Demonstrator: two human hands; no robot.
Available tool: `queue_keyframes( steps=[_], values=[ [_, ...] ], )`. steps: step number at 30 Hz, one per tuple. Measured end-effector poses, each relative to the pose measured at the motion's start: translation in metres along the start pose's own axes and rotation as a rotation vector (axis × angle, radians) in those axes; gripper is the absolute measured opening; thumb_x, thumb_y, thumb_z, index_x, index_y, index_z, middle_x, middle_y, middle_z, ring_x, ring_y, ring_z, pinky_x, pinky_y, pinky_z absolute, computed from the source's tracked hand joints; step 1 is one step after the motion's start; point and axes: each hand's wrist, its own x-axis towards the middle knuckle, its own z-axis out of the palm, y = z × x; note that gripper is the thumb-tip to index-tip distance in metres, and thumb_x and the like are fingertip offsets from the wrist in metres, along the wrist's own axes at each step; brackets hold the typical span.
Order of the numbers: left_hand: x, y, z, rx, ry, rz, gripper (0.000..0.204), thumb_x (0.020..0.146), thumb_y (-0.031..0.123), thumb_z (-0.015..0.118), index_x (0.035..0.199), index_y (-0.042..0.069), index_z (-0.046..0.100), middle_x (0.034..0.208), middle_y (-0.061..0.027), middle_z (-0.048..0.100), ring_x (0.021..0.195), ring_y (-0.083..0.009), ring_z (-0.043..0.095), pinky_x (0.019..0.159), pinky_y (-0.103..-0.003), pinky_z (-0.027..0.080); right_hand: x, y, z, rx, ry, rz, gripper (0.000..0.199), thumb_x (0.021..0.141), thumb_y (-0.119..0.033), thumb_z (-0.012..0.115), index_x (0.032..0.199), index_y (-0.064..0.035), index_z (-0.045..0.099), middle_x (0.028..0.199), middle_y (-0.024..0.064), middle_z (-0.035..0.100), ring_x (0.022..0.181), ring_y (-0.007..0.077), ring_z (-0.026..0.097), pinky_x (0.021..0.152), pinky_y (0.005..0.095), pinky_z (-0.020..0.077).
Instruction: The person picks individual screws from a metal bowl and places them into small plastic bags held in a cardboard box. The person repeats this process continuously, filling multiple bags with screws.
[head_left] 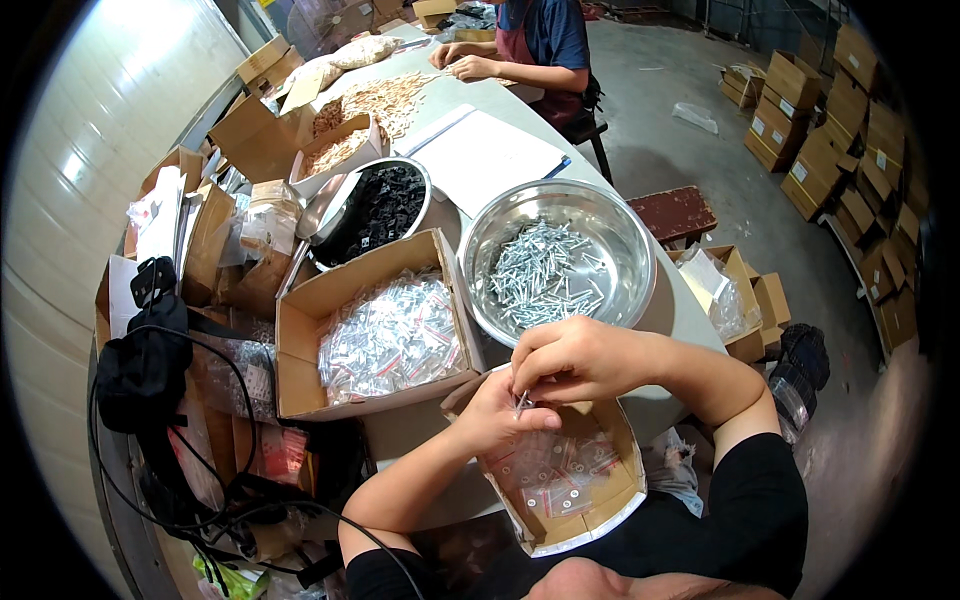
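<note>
My left hand [495,414] is curled, thumb stretched out, around a few slender silvery screws [523,401]. Over it, my right hand [578,362] is closed in a pinch at those same screws; its fingertips partly hide them. Both hands are above a shallow cardboard box [628,478] holding small clear zip bags [560,480], some with a little round white piece inside. Just beyond my right hand stands a steel bowl [628,235] with a heap of loose screws [540,270]. Left of it, a larger cardboard box [300,345] is filled with packed clear bags [390,335].
A bowl of black parts [375,210] with a metal scoop [325,215] stands beyond the larger box. Papers [485,155] lie on the table. Across it, another person's hands [465,62] are near wooden pieces [385,100]. Black cables [240,400] hang at left; stacked cartons [815,170] line the right.
</note>
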Motion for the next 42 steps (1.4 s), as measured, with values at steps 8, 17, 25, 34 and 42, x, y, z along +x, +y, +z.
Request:
queue_keyframes(
  steps=[8,17,25,34,42],
  values=[
    [-0.002,0.003,0.009,-0.181,0.034,0.063,0.049,0.079,0.022,0.081,0.115,0.001,0.057,0.110,-0.0040,0.057,0.104,-0.0138,0.055,0.092,-0.029,0.045,0.002,-0.003,-0.001,-0.088,-0.092,-0.105,0.016,0.076,-0.013,0.074,0.088,-0.0046,0.068,0.110,0.0144,0.053,0.104,0.0301,0.053,0.091,0.0395,0.0444],
    [-0.003,-0.007,-0.009,-0.007,-0.122,0.002,0.051,0.082,0.031,0.078,0.116,0.000,0.055,0.107,-0.0039,0.059,0.099,-0.0129,0.056,0.088,-0.028,0.046,0.002,0.000,-0.001,-0.209,-0.012,-0.105,0.014,0.078,-0.013,0.072,0.086,-0.0036,0.066,0.116,0.0155,0.052,0.111,0.0338,0.051,0.096,0.0436,0.0423],
    [-0.001,-0.015,-0.008,-0.175,-0.120,0.038,0.077,0.093,0.068,0.035,0.127,0.000,0.048,0.112,-0.0081,0.058,0.099,-0.0165,0.057,0.087,-0.030,0.046,0.004,-0.004,-0.003,-0.143,-0.048,-0.074,0.012,0.079,-0.014,0.070,0.086,-0.0038,0.067,0.116,0.0162,0.052,0.109,0.0331,0.051,0.096,0.0425,0.0414],
    [-0.004,-0.003,0.013,-0.020,0.350,0.307,0.033,0.100,0.018,0.054,0.124,-0.004,0.049,0.113,-0.0077,0.061,0.098,-0.0066,0.055,0.083,-0.022,0.045,0.000,0.000,-0.021,-0.161,0.126,0.224,0.018,0.081,-0.018,0.071,0.085,-0.0014,0.067,0.091,0.0133,0.064,0.087,0.0277,0.063,0.077,0.0366,0.0495],
    [-0.009,0.004,0.021,0.218,0.565,0.278,0.012,0.096,0.007,0.057,0.097,-0.004,0.062,0.079,0.0005,0.062,0.069,-0.0032,0.054,0.061,-0.019,0.045,0.004,-0.011,-0.015,-0.092,0.071,0.344,0.019,0.081,-0.019,0.066,0.082,0.0002,0.065,0.076,0.0142,0.065,0.071,0.0262,0.066,0.064,0.0348,0.0508]
  ],
)
